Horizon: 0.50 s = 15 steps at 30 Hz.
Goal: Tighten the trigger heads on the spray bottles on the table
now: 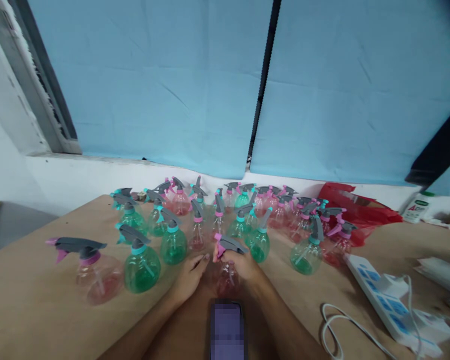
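A pink spray bottle (228, 281) with a grey and pink trigger head stands in front of me. My right hand (243, 262) is closed around its neck and trigger, with the nozzle turned to the left. To the left of that bottle, my left hand (192, 276) lies low over the table, fingers extended and nothing in them. Beyond it is a green spray bottle (173, 246), with another green spray bottle (142, 270) further left. At the far left a pink spray bottle (100, 280) has its grey head pointing left. Just past my right hand stands a green spray bottle (260, 245).
Several more pink and green spray bottles crowd the back of the wooden table (30, 265). A red plastic bag (360, 207) and a white bottle (417, 207) lie toward the back right. Nearer are a power strip (377, 295), a white cable (345, 320) and a phone (227, 330).
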Available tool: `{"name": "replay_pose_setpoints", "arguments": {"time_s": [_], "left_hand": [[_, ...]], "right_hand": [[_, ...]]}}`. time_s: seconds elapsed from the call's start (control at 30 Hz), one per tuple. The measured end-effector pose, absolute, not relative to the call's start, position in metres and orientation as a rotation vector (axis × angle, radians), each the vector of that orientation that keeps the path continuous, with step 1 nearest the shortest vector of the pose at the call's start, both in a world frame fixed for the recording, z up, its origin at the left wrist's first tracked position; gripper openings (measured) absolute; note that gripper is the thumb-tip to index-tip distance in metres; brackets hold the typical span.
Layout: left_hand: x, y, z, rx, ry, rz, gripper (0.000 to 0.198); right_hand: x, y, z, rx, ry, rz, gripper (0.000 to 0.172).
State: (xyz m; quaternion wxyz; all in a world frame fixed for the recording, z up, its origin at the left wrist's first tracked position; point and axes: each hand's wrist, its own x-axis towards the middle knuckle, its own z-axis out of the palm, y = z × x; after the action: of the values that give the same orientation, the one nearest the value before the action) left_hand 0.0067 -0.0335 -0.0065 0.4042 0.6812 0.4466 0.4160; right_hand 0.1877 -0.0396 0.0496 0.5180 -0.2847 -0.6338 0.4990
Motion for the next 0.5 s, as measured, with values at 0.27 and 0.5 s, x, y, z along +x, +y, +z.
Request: {"name": "replay_pose_setpoints", "arguments": {"time_s": [0.27, 0.5], "left_hand": [[0.007, -0.031, -0.012, 1.670, 1.217, 0.971, 0.051], [0.007, -0.033, -0.006, 1.689, 1.211, 0.935, 0.050]], "right_hand": [[0.187, -0.039, 0.044, -0.737, -1.501, 1.118, 0.020], [0.187, -0.041, 0.034, -0.832, -1.433, 1.016, 0.013]]}}
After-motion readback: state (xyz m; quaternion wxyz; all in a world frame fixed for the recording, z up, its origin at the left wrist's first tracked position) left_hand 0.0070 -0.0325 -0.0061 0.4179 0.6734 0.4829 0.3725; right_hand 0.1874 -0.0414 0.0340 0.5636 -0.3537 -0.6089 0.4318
